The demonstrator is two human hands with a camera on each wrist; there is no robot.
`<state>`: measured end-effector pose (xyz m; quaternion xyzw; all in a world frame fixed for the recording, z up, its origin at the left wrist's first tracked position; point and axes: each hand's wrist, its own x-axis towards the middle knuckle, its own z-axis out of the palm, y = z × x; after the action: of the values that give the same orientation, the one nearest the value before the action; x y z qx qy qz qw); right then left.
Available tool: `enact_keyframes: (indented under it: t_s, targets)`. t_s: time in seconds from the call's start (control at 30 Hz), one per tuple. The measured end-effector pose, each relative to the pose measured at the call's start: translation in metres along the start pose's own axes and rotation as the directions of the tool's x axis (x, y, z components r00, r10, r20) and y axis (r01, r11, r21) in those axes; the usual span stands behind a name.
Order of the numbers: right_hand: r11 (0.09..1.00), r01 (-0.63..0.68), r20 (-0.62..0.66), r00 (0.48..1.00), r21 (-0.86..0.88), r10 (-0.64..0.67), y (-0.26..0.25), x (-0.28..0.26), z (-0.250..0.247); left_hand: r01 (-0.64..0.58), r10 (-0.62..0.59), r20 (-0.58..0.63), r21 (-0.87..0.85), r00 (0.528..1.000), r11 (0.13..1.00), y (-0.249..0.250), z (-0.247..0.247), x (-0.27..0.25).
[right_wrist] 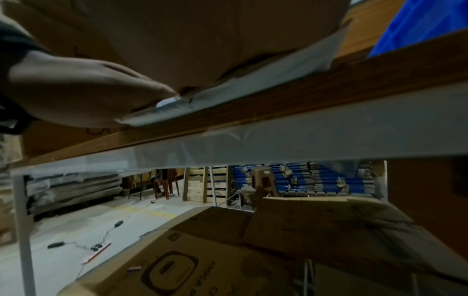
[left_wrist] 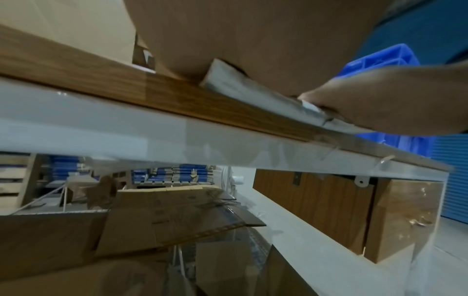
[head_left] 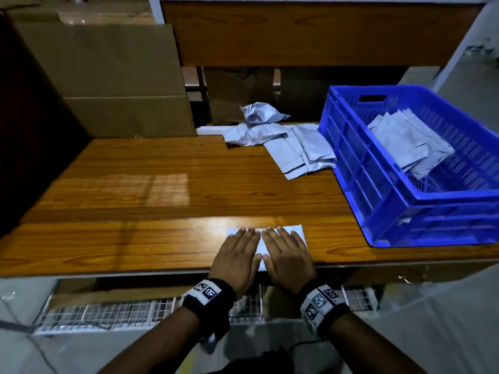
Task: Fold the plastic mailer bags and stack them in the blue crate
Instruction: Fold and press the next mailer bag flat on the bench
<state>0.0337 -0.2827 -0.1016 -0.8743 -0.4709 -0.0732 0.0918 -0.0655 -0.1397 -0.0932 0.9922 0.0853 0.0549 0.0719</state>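
A folded white mailer bag (head_left: 295,231) lies at the near edge of the wooden table (head_left: 151,190). My left hand (head_left: 239,249) and right hand (head_left: 286,251) press flat on it side by side, fingers straight, thumbs nearly touching. In the left wrist view the folded bag (left_wrist: 243,90) shows under my palm, and the right hand's thumb (left_wrist: 380,100) rests on it. In the right wrist view the bag (right_wrist: 278,72) lies under the right palm. The blue crate (head_left: 383,184) stands at the right with several folded bags (head_left: 407,141) stacked inside.
A loose pile of unfolded mailer bags (head_left: 286,139) lies at the table's far side, left of the crate. A cardboard box (head_left: 108,82) stands at the back left. A wooden bench back (head_left: 310,33) rises behind. Flattened cartons (right_wrist: 278,250) lie under the table.
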Motion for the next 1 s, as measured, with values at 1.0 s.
enact_keyframes:
  t_s: [1.0]
  targets:
    - [0.997,-0.037,-0.072,0.996,0.069,0.042,0.008,-0.007,0.000,0.066,-0.065,-0.015,0.040,0.998,0.997,-0.002,0.008,-0.001]
